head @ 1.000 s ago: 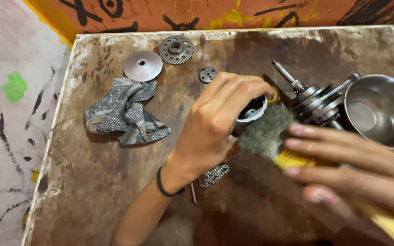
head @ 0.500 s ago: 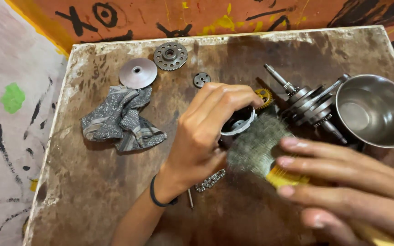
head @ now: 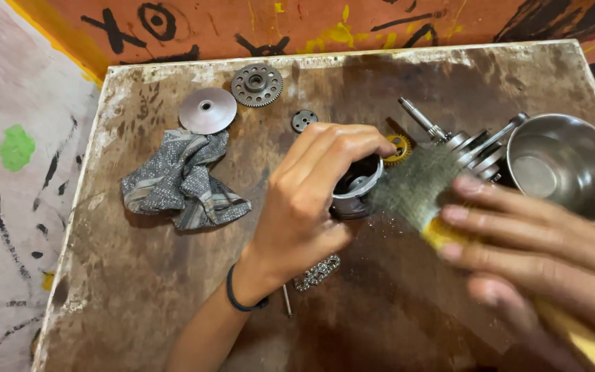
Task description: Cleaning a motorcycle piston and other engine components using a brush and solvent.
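My left hand (head: 308, 200) grips a small round metal engine part (head: 357, 187), a piston-like cup, and holds it on the worn wooden table (head: 139, 289). My right hand (head: 538, 248) holds a yellow-handled paintbrush (head: 442, 231), blurred by motion. Its grey bristles (head: 414, 184) touch the right side of the metal part. A black band circles my left wrist.
A steel bowl (head: 566, 165) stands at the right edge beside a crankshaft (head: 463, 141). A small yellow gear (head: 399, 148), a toothed gear (head: 257, 84), a smooth disc (head: 207, 110), a small washer (head: 304, 120), a crumpled grey rag (head: 180, 179) and a short chain (head: 317, 272) lie around.
The brush and my right hand have shifted up and left against the metal part. My left hand keeps its hold on the part.
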